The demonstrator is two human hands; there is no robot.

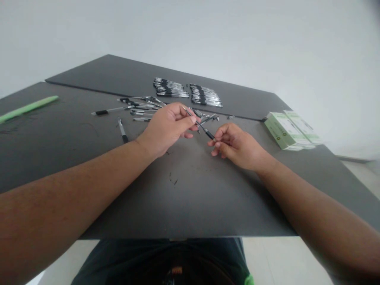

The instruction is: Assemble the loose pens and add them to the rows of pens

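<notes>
Dark grey table (pixel 190 198), far half strewn with loose pens (pixel 139 109) and two neat rows of finished pens (pixel 187 92), green-and-white boxes (pixel 289 130) at right edge. Left hand (pixel 168 126) and right hand (pixel 237 144) near centre, both pinched shut on one pen (pixel 200 124). Long axis slanting far-left to near-right, black grip end at right fingertips, upper barrel in left fingers.

My dark grey table (pixel 190 198) is landmark. At its far middle, two neat rows of pens (pixel 187 92). Loose pens (pixel 139 107) scattered nearer me. Green-white boxes (pixel 289 130) at its right edge. Green strip (pixel 29 107) at its left edge.
</notes>
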